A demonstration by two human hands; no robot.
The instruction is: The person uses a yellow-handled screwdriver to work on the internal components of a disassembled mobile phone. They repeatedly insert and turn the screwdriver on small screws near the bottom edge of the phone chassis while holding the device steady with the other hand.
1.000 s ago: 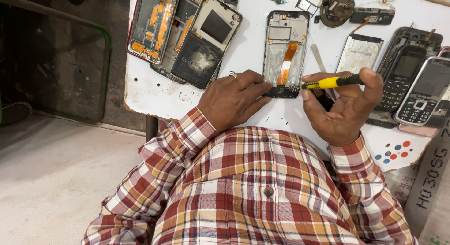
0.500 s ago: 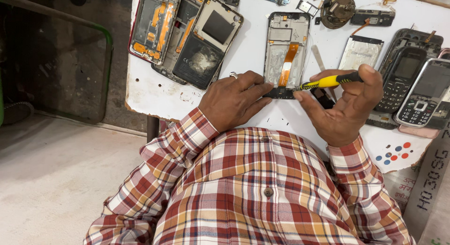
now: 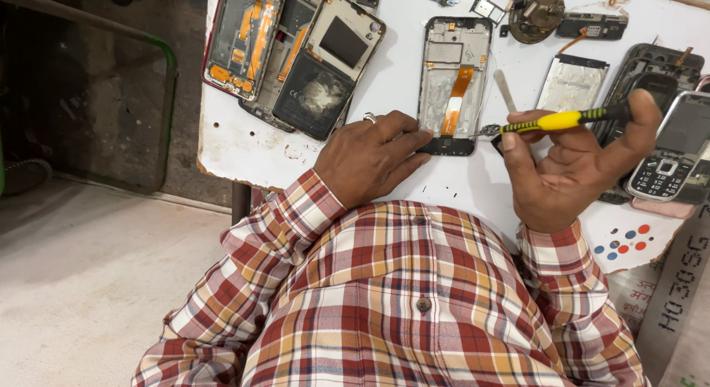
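An opened phone frame with an orange flex cable lies on the white worktable. My left hand, a ring on one finger, presses its fingertips on the frame's near end. My right hand holds a yellow-and-black screwdriver between thumb and fingers. The screwdriver's metal tip points left and sits just right of the frame's near corner.
Several opened phones lie stacked at the table's far left. A silver battery, a thin spudger, keypad phones and small parts lie to the right. A green metal rail stands left of the table.
My right hand has lifted and drawn the screwdriver to the right, its tip now off the frame's near end. My left hand stays on the frame.
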